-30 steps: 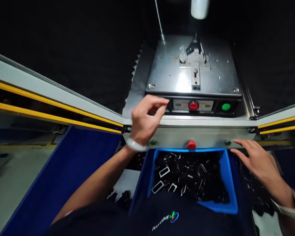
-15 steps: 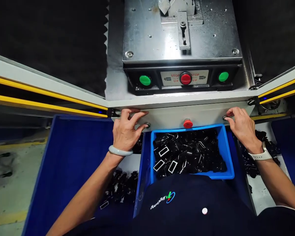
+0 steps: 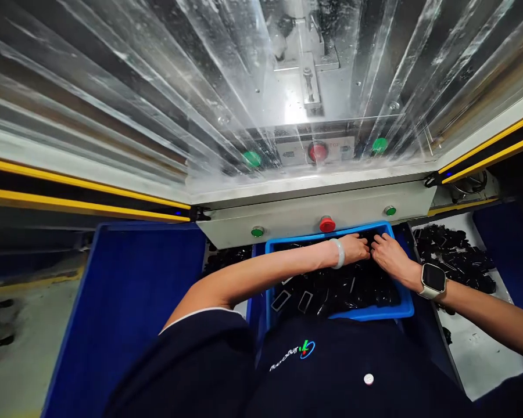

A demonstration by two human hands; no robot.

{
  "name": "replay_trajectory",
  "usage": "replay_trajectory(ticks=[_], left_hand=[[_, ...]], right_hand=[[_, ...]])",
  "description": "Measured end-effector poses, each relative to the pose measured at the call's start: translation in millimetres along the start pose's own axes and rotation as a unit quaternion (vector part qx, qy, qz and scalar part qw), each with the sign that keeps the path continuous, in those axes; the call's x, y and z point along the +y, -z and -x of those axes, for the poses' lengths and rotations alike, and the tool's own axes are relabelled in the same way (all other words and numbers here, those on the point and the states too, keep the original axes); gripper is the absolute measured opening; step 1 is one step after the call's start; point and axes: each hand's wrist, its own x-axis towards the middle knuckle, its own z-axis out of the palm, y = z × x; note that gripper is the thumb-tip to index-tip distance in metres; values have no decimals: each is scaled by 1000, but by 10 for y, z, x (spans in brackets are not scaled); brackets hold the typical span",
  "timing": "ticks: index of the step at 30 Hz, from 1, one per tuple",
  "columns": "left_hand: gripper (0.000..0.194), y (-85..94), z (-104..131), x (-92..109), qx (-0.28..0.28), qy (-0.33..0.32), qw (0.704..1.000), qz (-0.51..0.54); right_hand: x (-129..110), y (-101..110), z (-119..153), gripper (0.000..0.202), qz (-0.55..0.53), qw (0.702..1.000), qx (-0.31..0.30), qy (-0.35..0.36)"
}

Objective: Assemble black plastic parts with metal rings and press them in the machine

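My left hand (image 3: pixel 354 248) reaches across to the right part of a blue bin (image 3: pixel 357 314) filled with glossy black parts (image 3: pixel 331 284). Close beside it, at the bin's back right, is my right hand (image 3: pixel 387 253). The fingers of both hands are curled and point toward each other over the black parts. Whatever lies between or under the fingertips is too dark to make out. Some parts in the bin show pale rectangular outlines.
A streaked clear curtain (image 3: pixel 157 75) covers the machine bed. On the panel (image 3: pixel 287 223) are a red button (image 3: pixel 327 224) and green buttons (image 3: pixel 257 231). Another tray (image 3: pixel 475 337) holds black parts at right; a large dark blue bin (image 3: pixel 135 290) stands left.
Both hands have left the green panel buttons and moved inward to the bin. The clear curtain has come down in front of the machine bed. The view has shifted slightly.
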Motion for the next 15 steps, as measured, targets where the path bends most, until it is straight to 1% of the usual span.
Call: replay_trajectory(ticks=[2, 4, 6, 7, 8, 9, 10, 12, 13, 15], left_hand=[[42, 55, 44, -57, -4, 3, 1000, 28], [34, 151, 163, -53, 2, 7, 998, 58], [17, 265, 358, 9, 19, 12, 996, 85], [11, 321, 480, 56, 30, 20, 992, 125], [15, 371, 611, 108, 45, 37, 981, 187], [23, 413, 747, 162, 65, 62, 959, 269], [31, 441, 878, 213, 91, 90, 925, 359], [45, 456, 1101, 297, 157, 141, 833, 511], [48, 444, 1185, 324, 192, 155, 795, 555], [49, 396, 1295, 348, 249, 165, 736, 607]], right_hand=[[32, 1, -5, 24, -4, 1000, -3, 8], [57, -9, -7, 24, -9, 1000, -5, 19], [75, -26, -10, 22, -13, 1000, -4, 28], [81, -33, -10, 21, -14, 999, -1, 31], [83, -37, -8, 19, -14, 999, 3, 32], [83, -36, -4, 17, -12, 999, 8, 31], [80, -30, 5, 15, -10, 999, 14, 30], [68, -5, 34, 14, -6, 999, 30, 26], [63, 14, 54, 16, -4, 999, 39, 23], [62, 65, 103, 21, -1, 998, 59, 16]])
